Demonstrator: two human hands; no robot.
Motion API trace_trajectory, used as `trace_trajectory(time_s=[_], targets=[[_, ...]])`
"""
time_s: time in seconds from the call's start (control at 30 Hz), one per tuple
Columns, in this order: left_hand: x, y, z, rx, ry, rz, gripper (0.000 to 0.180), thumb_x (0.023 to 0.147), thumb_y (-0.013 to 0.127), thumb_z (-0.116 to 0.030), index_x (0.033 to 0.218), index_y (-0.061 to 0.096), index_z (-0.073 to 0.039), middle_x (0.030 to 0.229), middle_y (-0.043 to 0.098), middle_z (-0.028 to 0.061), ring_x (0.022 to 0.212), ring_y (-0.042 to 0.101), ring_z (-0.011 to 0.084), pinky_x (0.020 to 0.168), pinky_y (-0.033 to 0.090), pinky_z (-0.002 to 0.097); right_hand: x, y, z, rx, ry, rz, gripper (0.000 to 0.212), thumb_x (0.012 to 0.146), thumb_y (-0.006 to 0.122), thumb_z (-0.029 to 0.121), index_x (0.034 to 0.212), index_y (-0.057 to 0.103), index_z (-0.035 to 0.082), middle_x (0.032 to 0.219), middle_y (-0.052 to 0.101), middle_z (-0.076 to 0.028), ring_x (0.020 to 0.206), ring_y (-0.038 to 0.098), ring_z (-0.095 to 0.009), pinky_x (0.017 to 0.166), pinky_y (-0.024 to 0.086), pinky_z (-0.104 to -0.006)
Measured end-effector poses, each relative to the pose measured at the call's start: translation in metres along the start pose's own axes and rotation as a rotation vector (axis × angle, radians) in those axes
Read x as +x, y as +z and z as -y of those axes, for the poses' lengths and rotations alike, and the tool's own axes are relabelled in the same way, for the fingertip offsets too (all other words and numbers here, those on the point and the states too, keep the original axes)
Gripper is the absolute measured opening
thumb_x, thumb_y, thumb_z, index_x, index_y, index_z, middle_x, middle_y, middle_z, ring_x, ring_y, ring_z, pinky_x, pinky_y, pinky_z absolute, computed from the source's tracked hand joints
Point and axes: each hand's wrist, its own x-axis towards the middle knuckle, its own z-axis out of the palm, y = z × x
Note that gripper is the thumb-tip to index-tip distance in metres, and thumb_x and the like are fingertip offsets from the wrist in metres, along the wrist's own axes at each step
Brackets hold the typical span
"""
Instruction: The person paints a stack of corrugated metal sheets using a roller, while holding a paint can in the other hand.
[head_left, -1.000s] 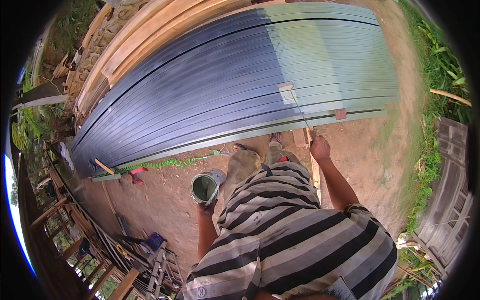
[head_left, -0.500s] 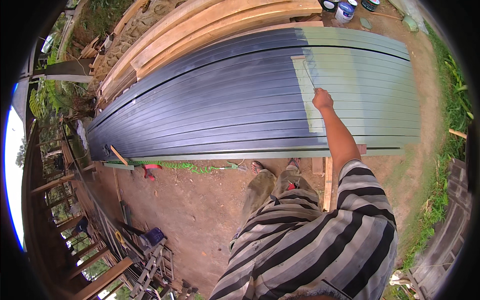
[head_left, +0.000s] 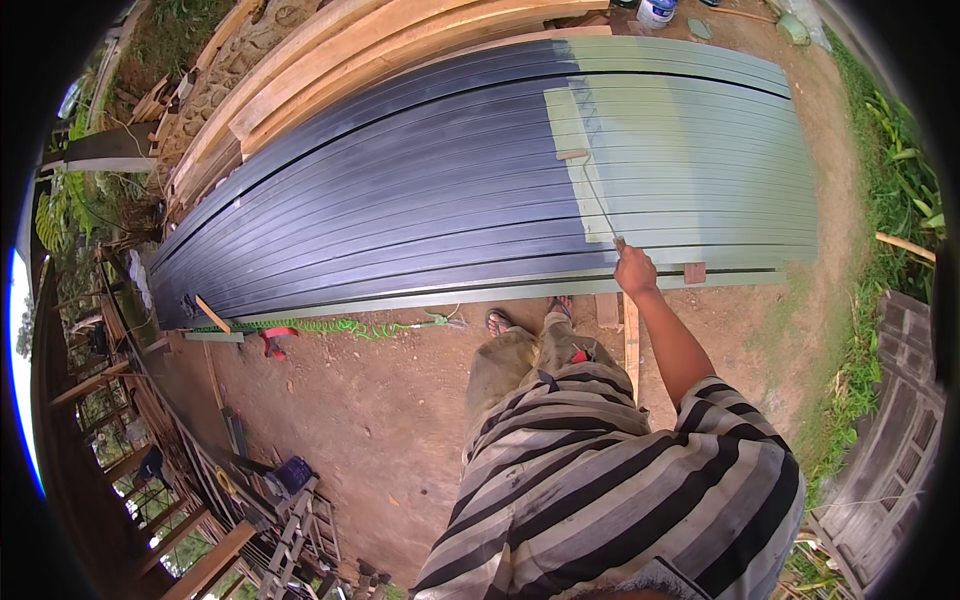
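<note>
My right hand is closed round the handle of a paint roller. The roller's narrow head rests on a pale, wet-looking strip of paint that runs across a long row of slats. To the strip's left, the slats are dark grey-blue. The boards right of it carry a pale green coat, with a patchy band beside the strip's far end. My right arm reaches forward over the near edge of the slats. My left hand is out of view.
Thick timber beams lie behind the slats. Paint cans, one white and blue, stand at the far right. On the dirt near the front edge lie a green coiled hose and a red tool. A blue bucket sits lower left.
My right hand has drawn back toward me. The roller head has come from the strip's far end to nearer its middle. The whole view has shifted slightly.
</note>
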Motion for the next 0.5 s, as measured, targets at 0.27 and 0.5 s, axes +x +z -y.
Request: trace_trajectory(time_s=[0.27, 0.5], targets=[[0.081, 0.041, -0.106, -0.155, 0.110, 0.150, 0.021, 0.105, 0.044, -0.017, 0.084, 0.048, -0.017, 0.069, 0.046, -0.0013, 0.057, 0.044, 0.0136, 0.060, 0.044, 0.0285, -0.195, 0.028, -0.083, -0.091, 0.029, 0.088, 0.035, 0.090, 0.055, 0.016, 0.123, 0.064, 0.013, 0.092, 0.066, -0.026, 0.086, 0.069, -0.044, 0.075, 0.056, -0.0529], [0.137, 0.083, -0.244, -0.627, 0.161, 0.147, 0.024, 0.106, 0.039, -0.020, 0.084, 0.049, -0.019, 0.067, 0.049, -0.0047, 0.054, 0.046, 0.0136, 0.058, 0.043, 0.0311, -0.278, 0.030, -0.123, -0.060, 0.061, 0.038, 0.045, 0.093, 0.049, 0.014, 0.137, 0.059, 0.020, 0.090, 0.065, -0.025, 0.079, 0.069, -0.043, 0.069, 0.055, -0.0523]])
